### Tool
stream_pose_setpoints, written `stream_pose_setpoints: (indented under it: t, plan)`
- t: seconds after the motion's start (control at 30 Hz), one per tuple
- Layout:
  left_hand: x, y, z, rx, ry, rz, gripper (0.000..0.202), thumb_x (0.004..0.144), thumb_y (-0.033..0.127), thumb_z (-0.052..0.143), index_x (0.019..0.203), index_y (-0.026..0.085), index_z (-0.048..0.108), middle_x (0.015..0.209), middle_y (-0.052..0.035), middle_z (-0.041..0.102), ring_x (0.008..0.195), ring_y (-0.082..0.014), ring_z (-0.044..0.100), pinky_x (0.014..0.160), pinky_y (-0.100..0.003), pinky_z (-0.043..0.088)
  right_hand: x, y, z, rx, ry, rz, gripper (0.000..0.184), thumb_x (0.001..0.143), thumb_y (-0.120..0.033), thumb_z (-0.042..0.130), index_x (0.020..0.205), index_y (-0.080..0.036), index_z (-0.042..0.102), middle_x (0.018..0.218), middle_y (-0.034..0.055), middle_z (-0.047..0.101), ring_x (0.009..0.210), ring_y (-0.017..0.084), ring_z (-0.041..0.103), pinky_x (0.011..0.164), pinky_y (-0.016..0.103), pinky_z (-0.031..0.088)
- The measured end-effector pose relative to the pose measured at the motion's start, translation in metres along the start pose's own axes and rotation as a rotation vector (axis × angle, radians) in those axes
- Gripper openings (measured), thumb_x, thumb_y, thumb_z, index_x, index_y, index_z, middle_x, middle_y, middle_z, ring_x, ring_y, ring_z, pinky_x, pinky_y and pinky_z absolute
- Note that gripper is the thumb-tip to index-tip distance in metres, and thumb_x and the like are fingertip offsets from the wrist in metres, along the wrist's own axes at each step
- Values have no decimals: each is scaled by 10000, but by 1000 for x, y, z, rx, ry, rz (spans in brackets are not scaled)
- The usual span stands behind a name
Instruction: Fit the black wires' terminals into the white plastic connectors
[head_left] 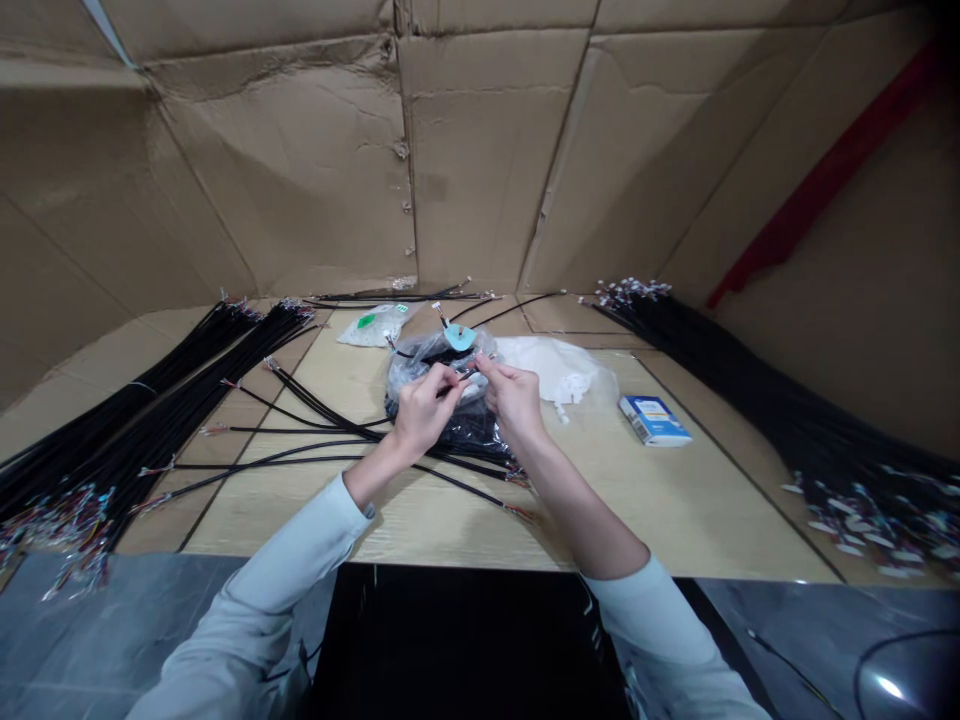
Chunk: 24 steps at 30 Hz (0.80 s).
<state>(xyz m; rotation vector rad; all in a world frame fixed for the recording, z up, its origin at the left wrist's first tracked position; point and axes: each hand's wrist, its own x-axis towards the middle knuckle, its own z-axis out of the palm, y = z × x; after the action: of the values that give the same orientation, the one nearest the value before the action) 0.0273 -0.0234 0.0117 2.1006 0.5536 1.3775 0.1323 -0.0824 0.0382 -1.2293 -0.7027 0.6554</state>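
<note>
In the middle of the head view, both hands meet over a clear plastic bag (401,372) with black contents. My left hand (424,408) is closed in a pinch on a short visible piece of black cable (466,376). Facing it, my right hand (514,398) pinches the same cable's end, where a trace of reddish wire shows between the fingertips. What exactly sits under the right fingers is too small to make out. A light-blue rounded piece (459,337) lies on the bag just beyond my hands. Several loose black cables (322,405) with stripped coloured ends run beneath my left forearm.
Thick bundles of black cables lie left (187,385) and right (720,385). A white plastic bag (559,365) of white connectors and a blue box (654,420) are right of my hands. Behind stands a small bag with a green label (375,325), before a cardboard wall (487,150).
</note>
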Motion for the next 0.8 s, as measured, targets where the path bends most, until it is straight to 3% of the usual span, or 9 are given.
stream_pose_setpoints:
  t: [0.13,0.3,0.47,0.8]
  plan:
    - [0,0,-1,-72,-50,-79,181,789,315,560,729,174,463,590,22,582,515,-90,559,514,-180,409,-1,0,0,156,-89,61,426,576,-487,701,709,-91,621,388,-99,197,359,26,120,404,245,43]
    - [9,5,-4,-454,-177,-372,299,719,376,623,746,173,406,528,31,568,401,-70,472,426,-173,359,1,1,-1,201,-171,50,396,582,-461,709,719,-99,622,391,-99,205,360,25,125,412,247,43]
    - [21,9,-10,-768,-251,-549,477,574,359,734,727,173,323,585,-15,615,411,-66,484,395,-150,316,3,2,-1,209,-235,23,375,610,-447,700,735,-103,617,396,-98,230,371,22,145,421,238,66]
    - [28,2,-18,-1018,-425,-768,490,514,210,771,700,158,321,598,-28,593,389,-19,403,367,-115,190,8,0,-5,194,-401,-45,376,643,-457,678,738,-98,622,396,-100,218,368,21,151,426,232,71]
